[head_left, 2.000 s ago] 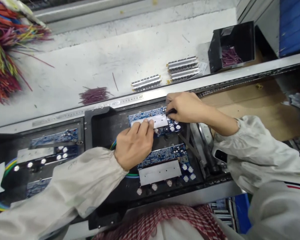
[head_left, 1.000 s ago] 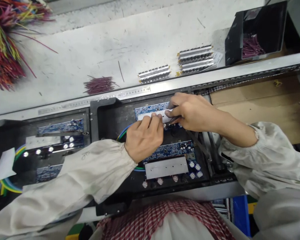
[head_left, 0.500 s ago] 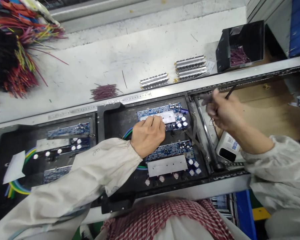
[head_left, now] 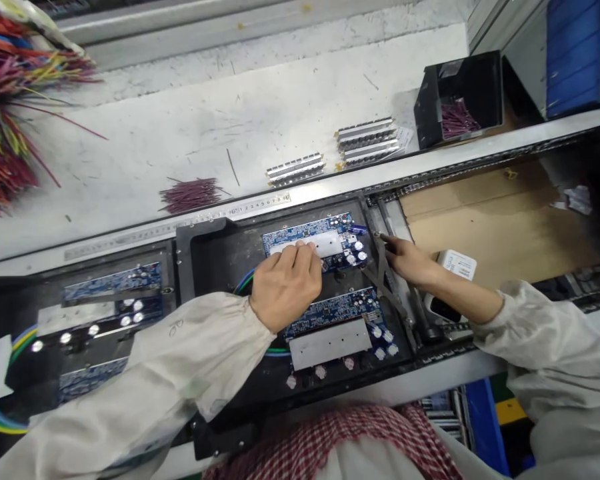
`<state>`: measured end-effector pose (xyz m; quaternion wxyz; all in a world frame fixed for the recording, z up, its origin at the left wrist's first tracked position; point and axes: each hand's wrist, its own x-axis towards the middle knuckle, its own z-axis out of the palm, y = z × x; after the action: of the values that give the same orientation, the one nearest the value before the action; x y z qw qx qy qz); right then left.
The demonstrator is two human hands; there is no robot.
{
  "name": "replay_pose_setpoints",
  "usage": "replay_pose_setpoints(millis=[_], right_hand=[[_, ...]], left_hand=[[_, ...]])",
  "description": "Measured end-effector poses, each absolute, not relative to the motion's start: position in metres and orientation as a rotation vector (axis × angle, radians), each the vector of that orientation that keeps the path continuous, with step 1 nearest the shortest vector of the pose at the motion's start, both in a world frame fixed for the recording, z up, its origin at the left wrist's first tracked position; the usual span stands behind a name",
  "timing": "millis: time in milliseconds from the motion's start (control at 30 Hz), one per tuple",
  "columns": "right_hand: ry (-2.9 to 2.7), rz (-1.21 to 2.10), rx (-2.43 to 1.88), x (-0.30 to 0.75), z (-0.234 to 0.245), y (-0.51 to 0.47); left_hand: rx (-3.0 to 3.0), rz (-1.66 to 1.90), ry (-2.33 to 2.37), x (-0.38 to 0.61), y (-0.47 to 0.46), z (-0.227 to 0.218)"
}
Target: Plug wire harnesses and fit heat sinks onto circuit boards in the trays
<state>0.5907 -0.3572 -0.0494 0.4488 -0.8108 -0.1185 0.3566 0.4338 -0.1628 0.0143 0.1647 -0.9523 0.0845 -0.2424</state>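
My left hand (head_left: 286, 287) rests with curled fingers pressed on the silver plate of the upper blue circuit board (head_left: 336, 230) inside a black tray (head_left: 210, 240). A second blue board with a silver plate (head_left: 330, 343) lies nearer me in the same tray. My right hand (head_left: 409, 260) sits at the tray's right edge, fingers closed around a thin dark tool (head_left: 386, 239) whose tip points left toward the upper board.
A second black tray (head_left: 50, 293) with boards and coloured wires sits left. Behind the steel ruler (head_left: 180, 223) lie purple wire pieces (head_left: 190, 193), finned metal strips (head_left: 367, 140), a black bin (head_left: 460, 93) and coloured wire bundles (head_left: 10, 100). A white device (head_left: 455, 267) lies right.
My right hand left the upper board, swung out to the right with the tool, then came back down to the tray's right edge. My left hand stayed on the board.
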Motion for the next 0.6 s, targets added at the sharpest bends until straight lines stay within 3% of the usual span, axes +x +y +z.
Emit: replay_pose_setpoints(millis=[167,300,400,600], right_hand=[[-0.675,0.475,-2.608,0.612,-0.050,-0.388],[-0.722,0.428,-2.790,0.618,-0.051,-0.402],[-0.664,0.421,-2.435,0.602,-0.040,-0.386],[0.027,1.268,-1.258,0.569,-0.025,-0.328]], left_hand=[[-2.674,-0.707,0.231,0.434,-0.164,0.016],[-2.675,-0.716,0.218,0.434,-0.164,0.016],[-2.686,-0.717,0.223,0.434,-0.164,0.015],[-2.681,-0.750,0.219,0.434,-0.164,0.013]])
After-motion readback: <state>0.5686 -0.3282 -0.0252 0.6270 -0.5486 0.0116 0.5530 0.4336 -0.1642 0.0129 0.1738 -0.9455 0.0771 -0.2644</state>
